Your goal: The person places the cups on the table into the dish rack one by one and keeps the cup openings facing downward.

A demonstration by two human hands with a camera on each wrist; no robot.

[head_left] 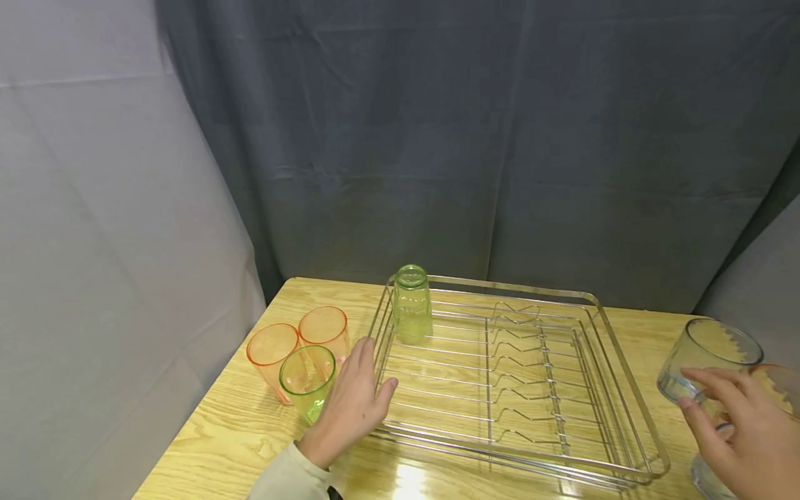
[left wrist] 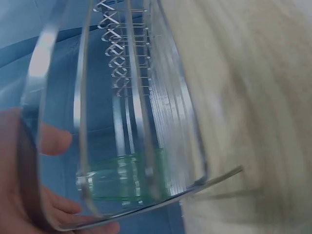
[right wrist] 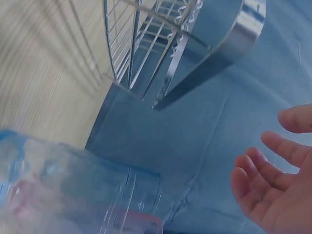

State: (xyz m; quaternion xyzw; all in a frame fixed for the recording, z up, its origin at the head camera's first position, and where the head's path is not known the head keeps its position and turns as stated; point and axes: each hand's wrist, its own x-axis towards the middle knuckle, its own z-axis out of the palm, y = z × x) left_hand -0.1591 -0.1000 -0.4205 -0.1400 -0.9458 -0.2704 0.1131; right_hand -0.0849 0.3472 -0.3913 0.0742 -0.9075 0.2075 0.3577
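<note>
My left hand (head_left: 353,403) hovers at the left side of a wire dish rack (head_left: 625,368), fingers extended, holding nothing. An upside-down green glass (head_left: 412,312) stands in the rack's back left corner; the left wrist view shows this green glass (left wrist: 122,178) through the wires. Just left of that hand stands an upright green glass (head_left: 307,389). At the far right, my right hand (head_left: 744,423) is beside a clear glass (head_left: 681,361) with its fingers loosely bent. In the right wrist view, the right hand (right wrist: 278,185) is apart from the clear glass (right wrist: 73,180), with nothing in its grasp.
Two orange glasses (head_left: 273,354) (head_left: 325,326) stand upright on the wooden table (head_left: 206,444) at left. Behind the right hand are an orange-rimmed glass (head_left: 778,389) and a partly hidden clear glass (head_left: 706,479). A dark curtain (head_left: 400,139) hangs behind the table.
</note>
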